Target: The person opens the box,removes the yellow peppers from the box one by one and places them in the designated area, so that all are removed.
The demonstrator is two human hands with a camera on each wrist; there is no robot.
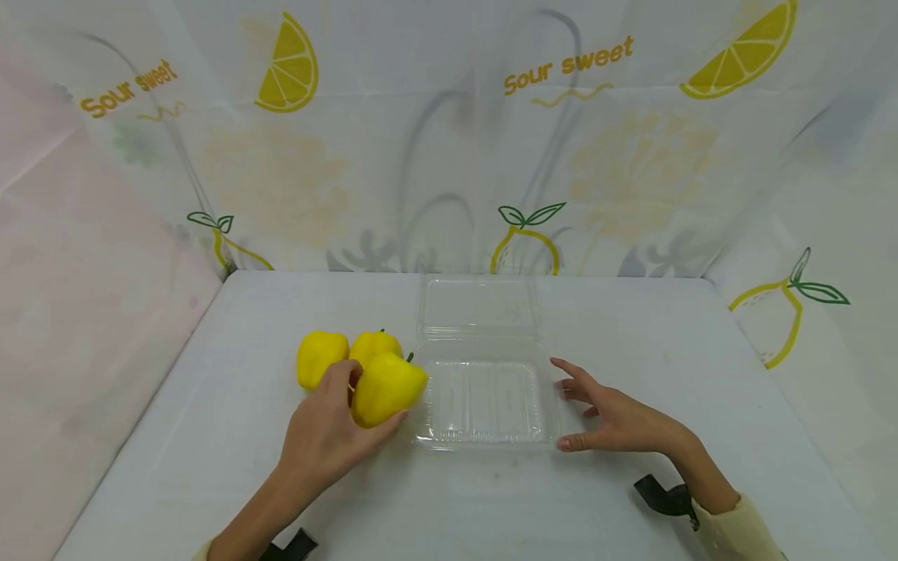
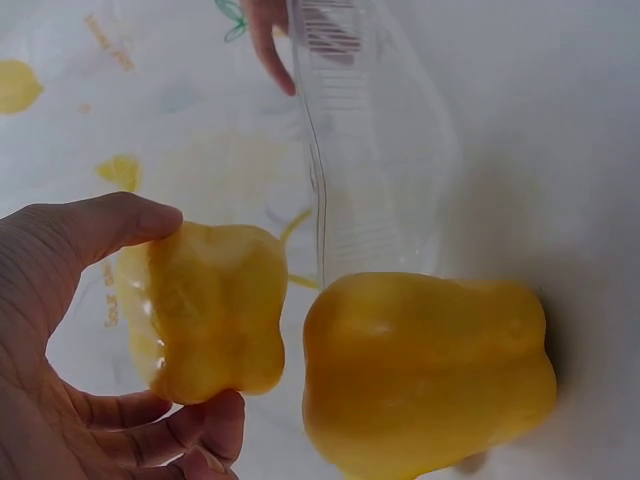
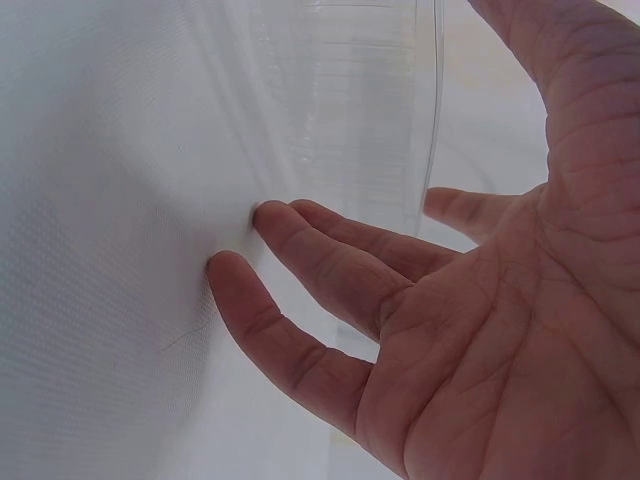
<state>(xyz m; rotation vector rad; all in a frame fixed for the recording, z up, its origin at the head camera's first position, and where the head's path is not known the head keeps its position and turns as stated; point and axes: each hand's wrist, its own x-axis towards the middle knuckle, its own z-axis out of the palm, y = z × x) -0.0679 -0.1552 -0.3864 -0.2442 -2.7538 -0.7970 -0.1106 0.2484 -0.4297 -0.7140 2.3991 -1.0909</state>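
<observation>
My left hand pinches a yellow bell pepper between thumb and fingers, close to the left side of a clear plastic clamshell box. In the left wrist view the held pepper appears raised, and a second yellow pepper sits beside it. Behind the left hand in the head view are two more peppers, one at the left and one partly covered. My right hand is at the box's right side, fingers spread and holding nothing. Its fingertips rest on the white table surface.
The box lies open, its lid folded back toward the rear wall. A white cloth covers the table. Hanging cloth with lemon prints encloses the back and sides. Dark straps are on both wrists.
</observation>
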